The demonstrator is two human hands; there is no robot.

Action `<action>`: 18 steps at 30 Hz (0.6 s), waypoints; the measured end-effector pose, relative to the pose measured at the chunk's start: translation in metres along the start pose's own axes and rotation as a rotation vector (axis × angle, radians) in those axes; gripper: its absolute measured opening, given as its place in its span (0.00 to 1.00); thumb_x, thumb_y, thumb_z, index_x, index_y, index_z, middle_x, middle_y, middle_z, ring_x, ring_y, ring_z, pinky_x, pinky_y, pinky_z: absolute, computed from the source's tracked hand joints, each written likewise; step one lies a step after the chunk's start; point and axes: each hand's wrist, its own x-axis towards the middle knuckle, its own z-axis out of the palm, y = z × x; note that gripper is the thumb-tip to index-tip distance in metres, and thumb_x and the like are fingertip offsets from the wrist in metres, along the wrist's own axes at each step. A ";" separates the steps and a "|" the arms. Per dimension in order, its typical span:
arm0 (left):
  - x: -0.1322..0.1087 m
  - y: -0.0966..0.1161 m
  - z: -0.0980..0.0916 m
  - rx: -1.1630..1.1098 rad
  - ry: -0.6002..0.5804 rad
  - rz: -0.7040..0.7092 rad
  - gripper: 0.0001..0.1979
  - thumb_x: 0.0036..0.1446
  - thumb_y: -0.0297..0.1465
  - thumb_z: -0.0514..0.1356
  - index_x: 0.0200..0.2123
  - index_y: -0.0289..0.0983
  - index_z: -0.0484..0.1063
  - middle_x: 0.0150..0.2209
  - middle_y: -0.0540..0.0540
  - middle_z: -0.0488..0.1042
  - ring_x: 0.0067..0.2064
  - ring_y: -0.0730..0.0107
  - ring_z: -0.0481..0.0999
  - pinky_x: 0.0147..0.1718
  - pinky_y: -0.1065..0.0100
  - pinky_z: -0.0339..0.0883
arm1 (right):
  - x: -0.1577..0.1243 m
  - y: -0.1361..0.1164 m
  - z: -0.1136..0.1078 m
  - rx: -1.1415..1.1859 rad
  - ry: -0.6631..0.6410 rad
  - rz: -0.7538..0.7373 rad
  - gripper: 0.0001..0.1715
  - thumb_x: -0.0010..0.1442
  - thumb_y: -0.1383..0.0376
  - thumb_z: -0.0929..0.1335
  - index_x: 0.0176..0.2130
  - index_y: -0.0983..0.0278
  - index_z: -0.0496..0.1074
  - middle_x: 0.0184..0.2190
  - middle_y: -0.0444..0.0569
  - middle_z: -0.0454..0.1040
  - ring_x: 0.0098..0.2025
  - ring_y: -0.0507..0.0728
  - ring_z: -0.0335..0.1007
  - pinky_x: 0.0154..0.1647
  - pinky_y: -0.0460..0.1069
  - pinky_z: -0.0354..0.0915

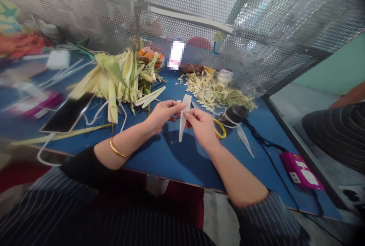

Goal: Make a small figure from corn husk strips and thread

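Note:
A pale pointed strip of leaf (184,118) hangs upright between both hands above the blue table (171,158). My left hand (164,113), with a gold bangle on its wrist, pinches the strip near its top from the left. My right hand (202,126) pinches it from the right, fingers closed on its edge. Just right of that hand lie yellow-handled scissors (220,129) and a dark spool of white thread (235,115). Another cut pale strip (244,140) lies flat on the table.
A heap of green and yellow leaves (119,78) lies at the back left, with a pile of shredded trimmings (213,92) behind. A black phone (67,113) with a white cable sits left. A pink power bank (300,170) lies right. Perforated metal screens stand behind. Another person's striped sleeve (336,132) is at right.

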 end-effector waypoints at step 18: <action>-0.005 -0.007 0.005 0.103 -0.216 -0.012 0.05 0.46 0.32 0.65 0.28 0.37 0.79 0.27 0.45 0.76 0.25 0.74 0.70 0.25 0.72 0.63 | 0.007 -0.001 -0.006 0.101 0.248 -0.046 0.11 0.54 0.58 0.69 0.29 0.63 0.72 0.19 0.41 0.68 0.21 0.50 0.62 0.23 0.47 0.62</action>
